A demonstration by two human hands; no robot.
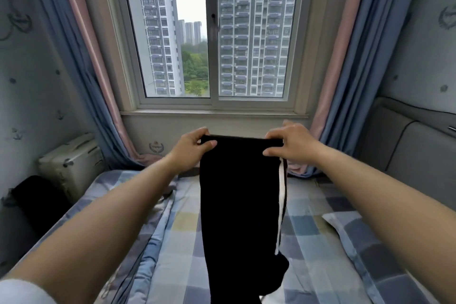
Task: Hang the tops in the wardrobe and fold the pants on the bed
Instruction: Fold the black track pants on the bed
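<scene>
Left hand [191,145] and right hand [287,144] each pinch waistband corner of black pants [240,205], held up over bed [320,242], legs trailing down. Folding step looks underway; next, lay flat, halve.

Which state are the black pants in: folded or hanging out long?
Hanging long: both hands, left hand and right hand, pinch the black pants by their top edge.

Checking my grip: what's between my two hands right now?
In the head view, only the top edge of the black pants spans between left hand and right hand.
</scene>
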